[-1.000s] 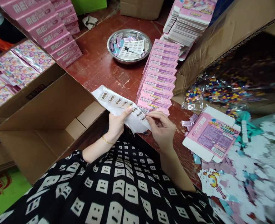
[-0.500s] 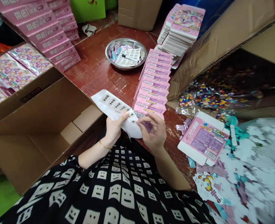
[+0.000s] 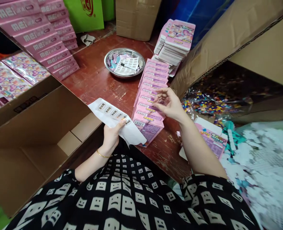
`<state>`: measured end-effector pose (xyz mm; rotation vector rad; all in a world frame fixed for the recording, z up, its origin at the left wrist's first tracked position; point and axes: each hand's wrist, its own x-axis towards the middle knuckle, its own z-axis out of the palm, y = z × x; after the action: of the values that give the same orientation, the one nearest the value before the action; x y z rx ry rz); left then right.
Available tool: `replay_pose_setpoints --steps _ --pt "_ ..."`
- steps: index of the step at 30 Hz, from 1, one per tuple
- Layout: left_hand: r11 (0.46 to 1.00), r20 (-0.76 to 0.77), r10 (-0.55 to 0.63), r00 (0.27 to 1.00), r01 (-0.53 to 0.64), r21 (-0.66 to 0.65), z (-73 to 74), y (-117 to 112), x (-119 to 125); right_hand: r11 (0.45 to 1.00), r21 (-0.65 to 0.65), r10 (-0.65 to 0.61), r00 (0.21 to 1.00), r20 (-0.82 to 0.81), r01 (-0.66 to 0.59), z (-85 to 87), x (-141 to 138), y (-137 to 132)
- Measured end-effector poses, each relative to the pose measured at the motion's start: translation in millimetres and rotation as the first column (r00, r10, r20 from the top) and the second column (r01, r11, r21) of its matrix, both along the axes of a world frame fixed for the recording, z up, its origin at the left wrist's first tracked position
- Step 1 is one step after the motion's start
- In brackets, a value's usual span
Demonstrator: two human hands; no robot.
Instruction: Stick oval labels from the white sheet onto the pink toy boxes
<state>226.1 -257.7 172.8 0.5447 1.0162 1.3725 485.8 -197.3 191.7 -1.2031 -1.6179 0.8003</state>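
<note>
My left hand (image 3: 110, 135) grips a white sticker sheet (image 3: 109, 112) with a row of oval labels, held over the table's near edge. My right hand (image 3: 169, 103) hovers over a slanted row of pink boxes (image 3: 149, 83) on the red-brown table (image 3: 95, 76). Its thumb and forefinger are pinched together, and whatever is between them is too small to make out. The nearest pink box (image 3: 149, 129) lies partly under the sheet's right end.
An open empty cardboard box (image 3: 35, 137) stands at the left. A steel bowl (image 3: 107, 64) with label sheets sits behind, beside a stack of flat pink cartons (image 3: 177, 38). Right: a big cardboard box (image 3: 227, 35), a bag of coloured pieces (image 3: 210, 103), a flat carton (image 3: 213, 142), paper scraps.
My right hand left the sticker sheet and moved up and right, over the row of pink boxes. My left hand kept hold of the sheet.
</note>
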Motion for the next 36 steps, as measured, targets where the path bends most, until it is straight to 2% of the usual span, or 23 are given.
replay_pose_setpoints --steps 3,6,10,14,17,20,25,34,36 --pt "1.0 -0.011 0.0 1.0 0.0 -0.005 -0.6 2.4 0.0 0.999 -0.007 -0.036 0.997 0.069 0.037 -9.4 -3.0 -0.3" --pt "1.0 -0.019 -0.008 1.0 0.007 -0.015 -2.0 5.2 1.4 0.989 0.05 -0.146 0.981 0.126 0.141 -17.0 0.6 0.9" --pt "1.0 -0.017 -0.018 1.0 0.018 -0.008 -4.6 8.3 3.1 0.958 0.155 -0.265 0.95 0.164 0.24 -13.5 12.1 7.2" --pt "1.0 0.007 -0.026 1.0 0.026 -0.012 -6.0 9.3 3.4 0.964 0.115 -0.258 0.947 0.19 0.239 -1.5 16.8 17.8" --pt "1.0 0.012 -0.01 1.0 0.011 -0.027 -6.5 9.9 2.7 0.962 0.071 -0.27 0.953 0.135 0.263 3.2 13.3 23.9" --pt "0.999 0.028 0.003 1.0 -0.001 -0.042 -6.7 11.2 1.8 0.96 -0.008 -0.279 0.958 0.063 0.28 1.4 9.7 27.5" --pt "0.999 0.017 0.0 1.0 0.001 -0.042 -7.3 13.1 0.7 0.964 -0.146 -0.218 0.975 0.03 0.22 -4.2 12.1 30.2" --pt "0.999 -0.008 -0.017 1.0 0.017 -0.037 -9.0 13.4 3.4 0.954 -0.179 -0.223 0.969 0.11 0.24 -3.4 13.8 34.1" --pt "0.999 -0.005 -0.021 1.0 0.021 -0.034 -8.6 13.5 4.1 0.958 -0.126 -0.238 0.961 0.144 0.257 -8.8 14.3 39.0"
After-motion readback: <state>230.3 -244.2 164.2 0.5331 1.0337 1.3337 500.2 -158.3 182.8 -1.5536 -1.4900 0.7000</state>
